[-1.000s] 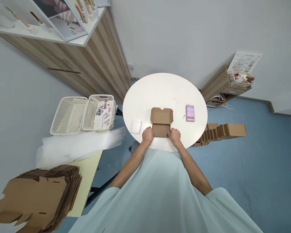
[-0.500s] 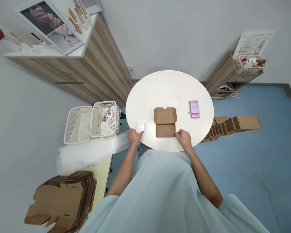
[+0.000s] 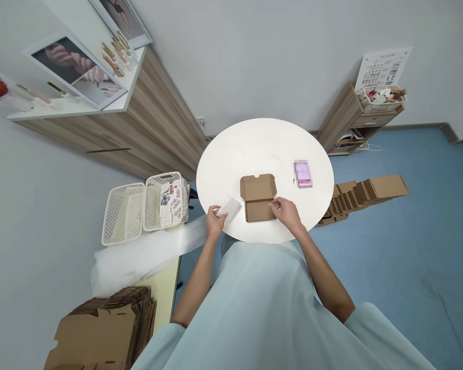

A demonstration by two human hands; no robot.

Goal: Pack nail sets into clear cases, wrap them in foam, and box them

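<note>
White packet (image 3: 231, 207), partly hidden by the left hand (image 3: 215, 222)

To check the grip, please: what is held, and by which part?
The left hand holds the white packet by its left end. Whether the right hand grips the open box cannot be told.

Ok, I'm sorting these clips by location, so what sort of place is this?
Likely a small packing corner in a workroom or shop: an open cardboard box lies on a white table, flat cardboard cartons are stacked on the left, and assembled boxes are piled on the right.
</note>
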